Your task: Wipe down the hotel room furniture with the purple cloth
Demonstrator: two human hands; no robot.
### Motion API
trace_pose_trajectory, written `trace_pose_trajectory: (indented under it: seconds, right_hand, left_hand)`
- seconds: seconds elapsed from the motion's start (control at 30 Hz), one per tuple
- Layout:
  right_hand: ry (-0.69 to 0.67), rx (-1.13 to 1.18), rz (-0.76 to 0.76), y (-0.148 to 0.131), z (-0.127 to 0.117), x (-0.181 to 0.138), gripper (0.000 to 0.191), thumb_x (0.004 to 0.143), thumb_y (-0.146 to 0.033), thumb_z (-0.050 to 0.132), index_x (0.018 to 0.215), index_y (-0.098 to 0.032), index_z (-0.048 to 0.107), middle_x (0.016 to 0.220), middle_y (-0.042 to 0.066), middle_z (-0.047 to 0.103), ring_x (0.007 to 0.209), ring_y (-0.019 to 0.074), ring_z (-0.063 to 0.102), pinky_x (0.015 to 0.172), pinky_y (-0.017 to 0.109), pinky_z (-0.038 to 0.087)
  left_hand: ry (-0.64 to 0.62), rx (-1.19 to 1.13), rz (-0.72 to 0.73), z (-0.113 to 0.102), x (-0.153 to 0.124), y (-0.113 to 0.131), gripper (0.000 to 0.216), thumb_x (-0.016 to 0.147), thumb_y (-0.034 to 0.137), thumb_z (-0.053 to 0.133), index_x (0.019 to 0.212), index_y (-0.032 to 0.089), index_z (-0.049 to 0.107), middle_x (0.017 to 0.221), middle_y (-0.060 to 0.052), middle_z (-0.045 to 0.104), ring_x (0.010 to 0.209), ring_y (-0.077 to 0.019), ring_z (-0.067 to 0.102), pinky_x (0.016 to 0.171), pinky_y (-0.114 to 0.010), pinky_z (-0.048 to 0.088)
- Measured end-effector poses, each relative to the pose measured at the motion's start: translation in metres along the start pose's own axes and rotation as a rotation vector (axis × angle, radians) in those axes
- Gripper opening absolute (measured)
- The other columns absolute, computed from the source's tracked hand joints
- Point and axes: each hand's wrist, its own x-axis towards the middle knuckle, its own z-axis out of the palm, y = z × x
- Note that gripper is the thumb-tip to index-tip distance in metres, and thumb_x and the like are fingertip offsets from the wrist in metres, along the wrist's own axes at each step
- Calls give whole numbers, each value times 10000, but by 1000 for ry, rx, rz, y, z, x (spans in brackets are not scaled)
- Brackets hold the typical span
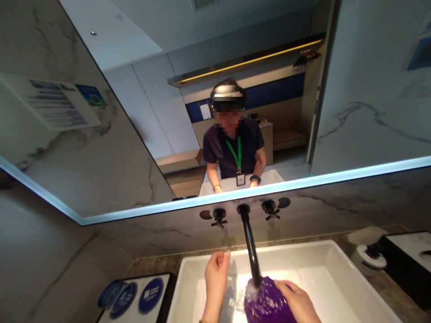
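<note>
Under the black faucet [251, 246], a crumpled purple cloth [266, 300] glistens where water runs onto it. My right hand [296, 298] grips its right side, thumb and fingers closed on the fabric. Left of the spout, apart from the cloth, my left hand [216, 273] is raised over the basin with its fingers curled in and nothing visible in them. Both hands are above the white rectangular sink [323, 249]. The cloth's lower part is cut off by the bottom of the view.
Cross-shaped taps flank the spout, a left tap [219, 219] and a right tap [270, 210]. Left of the sink is a tray [134, 309] with round blue items [151, 295]. A white-and-black dispenser [372, 256] stands at right. A lit mirror [286, 148] reflects a person wearing a headset.
</note>
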Motion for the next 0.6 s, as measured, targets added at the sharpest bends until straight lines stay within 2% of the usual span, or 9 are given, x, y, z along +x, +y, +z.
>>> trace_pose_trajectory:
  seconds: [0.07, 0.17, 0.27, 0.37, 0.47, 0.53, 0.6]
  right_hand:
    - [6, -6, -5, 0, -10, -2, 512, 581, -673, 578, 752, -203, 691, 833, 69, 696, 907, 324, 629, 841, 390, 453]
    - [30, -25, -12, -3, -20, -9, 522, 587, -667, 583, 780, -198, 705, 818, 65, 700, 887, 320, 631, 810, 381, 454]
    - [51, -22, -11, -11, -28, -17, 545, 590, -672, 592, 817, -192, 716, 885, 71, 711, 919, 329, 622, 843, 397, 437]
    - [53, 15, 1, -23, -34, -27, 564, 567, -664, 614, 843, -182, 712, 910, 72, 711, 941, 325, 613, 855, 393, 424]
    - [92, 56, -9, -33, -40, -39, 589, 546, -655, 628, 865, -165, 706, 915, 77, 708, 954, 312, 605, 836, 371, 426]
    - [104, 84, -4, -37, -46, -44, 605, 550, -651, 639, 895, -158, 702, 965, 83, 704, 995, 305, 595, 848, 357, 427]
    - [116, 135, 9, -39, -52, -48, 635, 545, -637, 662, 955, -153, 698, 1050, 86, 690, 1057, 296, 577, 880, 342, 428]
  left_hand:
    - [106, -13, -17, 4, 27, 24, 528, 567, 584, 794, 803, 134, 653, 674, -70, 661, 572, -206, 612, 475, -262, 430]
    - [86, -107, -95, 22, 52, 52, 499, 681, 591, 720, 691, 110, 587, 579, -61, 610, 432, -179, 572, 365, -244, 375]
    - [63, -346, -236, 43, 57, 63, 509, 821, 567, 608, 657, 88, 554, 560, -90, 611, 385, -137, 543, 346, -221, 374]
    - [31, -570, -354, 55, 56, 67, 494, 930, 521, 477, 729, 75, 548, 606, -115, 638, 423, -121, 575, 390, -201, 425]
    - [-4, -585, -370, 51, 51, 68, 481, 952, 508, 440, 776, 74, 547, 645, -127, 655, 461, -141, 609, 422, -216, 466]
    - [-67, -522, -312, 39, 33, 59, 451, 906, 503, 541, 825, 61, 579, 716, -143, 680, 500, -152, 628, 452, -230, 490]
    - [-190, -405, -216, 23, -2, 37, 449, 812, 505, 673, 845, 61, 620, 753, -143, 692, 527, -150, 628, 493, -237, 506]
